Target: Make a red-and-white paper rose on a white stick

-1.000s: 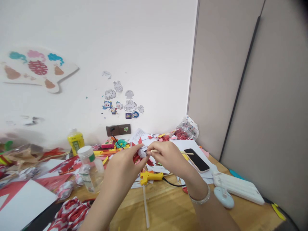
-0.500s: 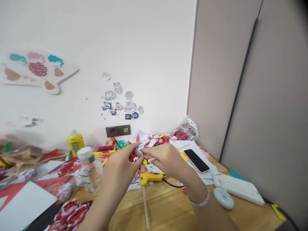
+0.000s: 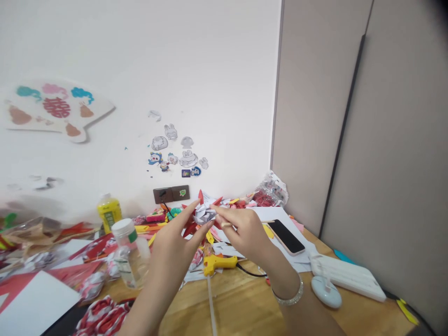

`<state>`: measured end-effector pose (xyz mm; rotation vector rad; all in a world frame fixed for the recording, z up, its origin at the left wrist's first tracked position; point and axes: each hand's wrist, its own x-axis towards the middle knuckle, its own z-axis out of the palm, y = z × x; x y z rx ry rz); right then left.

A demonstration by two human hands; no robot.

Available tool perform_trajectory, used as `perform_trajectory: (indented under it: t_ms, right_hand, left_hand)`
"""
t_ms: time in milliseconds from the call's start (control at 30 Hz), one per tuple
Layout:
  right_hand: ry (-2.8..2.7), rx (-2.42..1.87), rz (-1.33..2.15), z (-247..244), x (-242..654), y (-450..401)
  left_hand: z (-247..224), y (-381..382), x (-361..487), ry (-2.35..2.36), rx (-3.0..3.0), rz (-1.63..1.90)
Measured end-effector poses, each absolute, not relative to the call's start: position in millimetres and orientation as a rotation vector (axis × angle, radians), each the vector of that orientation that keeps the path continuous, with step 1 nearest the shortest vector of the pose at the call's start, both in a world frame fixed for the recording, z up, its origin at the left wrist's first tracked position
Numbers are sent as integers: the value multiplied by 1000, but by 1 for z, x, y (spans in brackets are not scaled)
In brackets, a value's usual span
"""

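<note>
My left hand (image 3: 178,233) holds a paper flower (image 3: 205,214) between thumb and fingers. The flower has a white folded centre and red pointed petals around it. From the other side, my right hand (image 3: 241,228) touches the white centre with its fingertips. A thin pale stick (image 3: 227,225) is gripped in this hand, its other end showing past the knuckles. Just below the flower, a yellow glue gun (image 3: 220,263) lies on the table, with a long glue stick (image 3: 211,305) coming from it toward me.
Paper scraps, a clear jar (image 3: 128,256) and a yellow bottle (image 3: 109,214) stand or lie left. At right are a phone (image 3: 287,236) on white paper, a white power strip (image 3: 350,276) and a pale blue oval object (image 3: 326,291). A black cord (image 3: 250,272) trails from the glue gun.
The flower has turned so its white centre and red petals show more openly. My right fingers have shifted slightly along it. The camera view has moved a little.
</note>
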<state>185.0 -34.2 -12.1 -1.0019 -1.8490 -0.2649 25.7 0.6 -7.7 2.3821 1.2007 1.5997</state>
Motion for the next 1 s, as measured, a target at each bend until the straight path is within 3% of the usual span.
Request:
perform_trajectory:
  t_ms: [300, 600, 1000]
  right_hand:
    - [-1838, -1028, -317, -12, 184, -33]
    - [-1808, -1015, -849, -26, 180, -17]
    - [-1807, -1146, -892, -24, 187, -17]
  left_hand:
    - [-10, 3, 26, 1211, 2380, 1672]
    - [-16, 2, 30, 1122, 2489, 1597]
    - [-13, 4, 30, 1137, 2526, 1717]
